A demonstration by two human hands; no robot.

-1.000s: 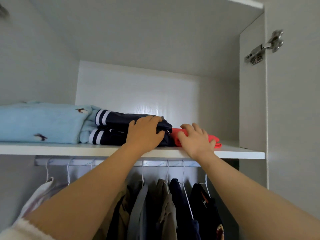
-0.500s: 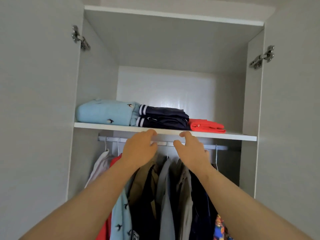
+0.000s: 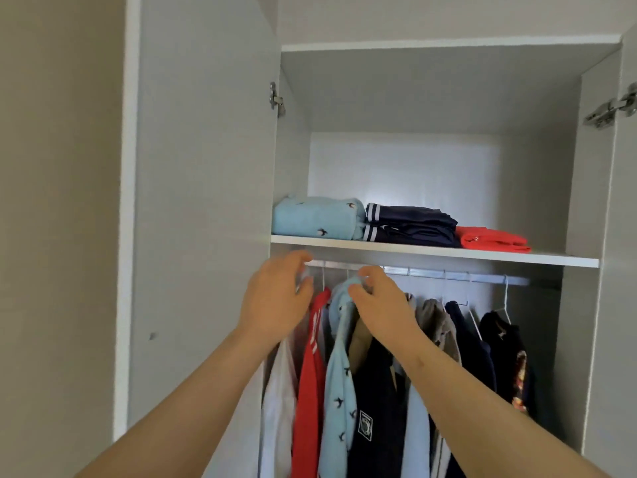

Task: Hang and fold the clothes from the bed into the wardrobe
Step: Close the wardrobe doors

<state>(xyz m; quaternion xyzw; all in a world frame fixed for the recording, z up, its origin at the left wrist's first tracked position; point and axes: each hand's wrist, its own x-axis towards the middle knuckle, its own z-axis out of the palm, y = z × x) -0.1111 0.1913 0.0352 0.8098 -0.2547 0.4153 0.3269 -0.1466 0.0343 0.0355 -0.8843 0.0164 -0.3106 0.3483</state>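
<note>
Three folded piles lie on the wardrobe shelf (image 3: 551,259): a light blue sweater (image 3: 317,219), a navy striped garment (image 3: 410,224) and a red garment (image 3: 493,239). Below the shelf, clothes hang from the rail (image 3: 448,273). My right hand (image 3: 382,301) pinches the top of a light blue hanging garment with a bird print (image 3: 339,391). Just left of it, my left hand (image 3: 275,305) hovers under the shelf edge with loosely curled fingers and nothing visibly in it, in front of a white garment (image 3: 279,391) and a red one (image 3: 310,374).
The left wardrobe door (image 3: 200,201) stands open beside my left arm, and the right door (image 3: 620,270) is open at the frame's edge. Navy (image 3: 375,408), beige and dark garments (image 3: 506,357) fill the rail to the right. The shelf has bare space right of the red pile.
Both hands left the folded piles on the shelf and dropped below it to the hanging clothes. My view has pulled back and shifted left.
</note>
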